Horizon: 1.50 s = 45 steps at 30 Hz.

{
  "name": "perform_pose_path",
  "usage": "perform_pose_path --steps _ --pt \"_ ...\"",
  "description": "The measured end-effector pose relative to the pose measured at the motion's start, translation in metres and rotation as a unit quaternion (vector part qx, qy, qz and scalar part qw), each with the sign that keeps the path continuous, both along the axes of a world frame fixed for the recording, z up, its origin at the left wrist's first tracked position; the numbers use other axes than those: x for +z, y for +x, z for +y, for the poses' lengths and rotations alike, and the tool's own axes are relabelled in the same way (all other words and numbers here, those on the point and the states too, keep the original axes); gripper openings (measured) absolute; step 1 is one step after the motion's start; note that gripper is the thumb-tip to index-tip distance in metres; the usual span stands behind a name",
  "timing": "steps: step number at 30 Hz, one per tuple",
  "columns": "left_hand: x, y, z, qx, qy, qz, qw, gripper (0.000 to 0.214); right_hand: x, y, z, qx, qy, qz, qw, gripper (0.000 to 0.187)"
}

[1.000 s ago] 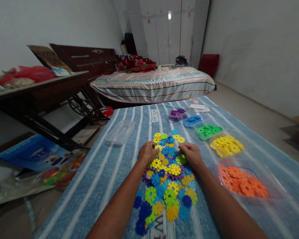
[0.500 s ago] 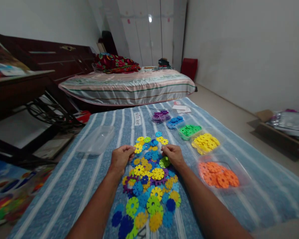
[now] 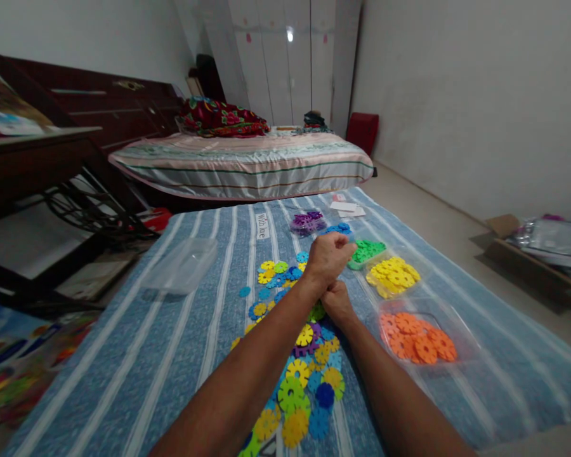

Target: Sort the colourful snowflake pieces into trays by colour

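The left hand (image 3: 330,257) crosses above the right hand (image 3: 339,303), its fingers curled beside the green discs (image 3: 368,249); whether it pinches anything I cannot tell, nor for the right, half closed at the heap's side. The heap (image 3: 291,393) runs from mid-cloth (image 3: 137,343) towards its near edge. Best, I judge, to uncross the arms and carry few discs at once. Counted: two hands; five trays (image 3: 461,327) towards the cloth's right edge, one each of purple (image 3: 308,219), blue, green, yellow and orange; one box (image 3: 183,266) near its left edge; heap discs overlap, uncountable
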<state>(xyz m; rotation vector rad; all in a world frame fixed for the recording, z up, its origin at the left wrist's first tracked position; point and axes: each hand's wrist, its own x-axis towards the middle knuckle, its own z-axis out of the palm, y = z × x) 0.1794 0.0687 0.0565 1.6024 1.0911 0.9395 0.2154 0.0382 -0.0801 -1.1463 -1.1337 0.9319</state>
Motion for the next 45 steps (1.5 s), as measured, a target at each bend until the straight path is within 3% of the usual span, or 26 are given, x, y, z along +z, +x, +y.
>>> perform_pose_path --steps 4,8,12,17,24,33,40,45 --pt "-0.015 -0.056 -0.001 0.003 0.059 0.060 0.996 0.012 0.009 0.000 -0.003 0.003 -0.004 -0.031 1.000 0.036" --pt "-0.035 -0.120 -0.011 0.041 0.043 0.169 0.984 0.016 0.011 0.000 -0.004 0.001 -0.019 -0.036 0.999 0.039" --pt "-0.051 -0.153 -0.034 0.026 0.032 0.248 0.968 0.018 0.011 0.000 -0.005 0.000 -0.025 -0.037 0.999 0.040" --pt "-0.056 -0.150 -0.066 -0.066 0.085 0.354 0.929 0.013 0.016 0.000 -0.008 0.001 -0.028 -0.042 0.999 0.040" --pt "-0.062 -0.138 -0.077 -0.071 0.126 0.451 0.881 0.010 0.018 0.001 -0.009 0.004 -0.031 -0.038 0.999 0.037" --pt "-0.065 -0.140 -0.079 -0.097 0.139 0.436 0.884 0.006 0.013 0.001 -0.007 0.004 -0.030 -0.035 0.999 0.039" --pt "-0.060 -0.138 -0.081 -0.089 0.094 0.408 0.904 0.008 0.012 0.001 -0.006 0.005 -0.027 -0.032 0.999 0.038" --pt "-0.065 -0.142 -0.079 -0.079 0.126 0.392 0.908 0.010 0.011 0.001 -0.005 0.005 -0.025 -0.038 0.999 0.038"
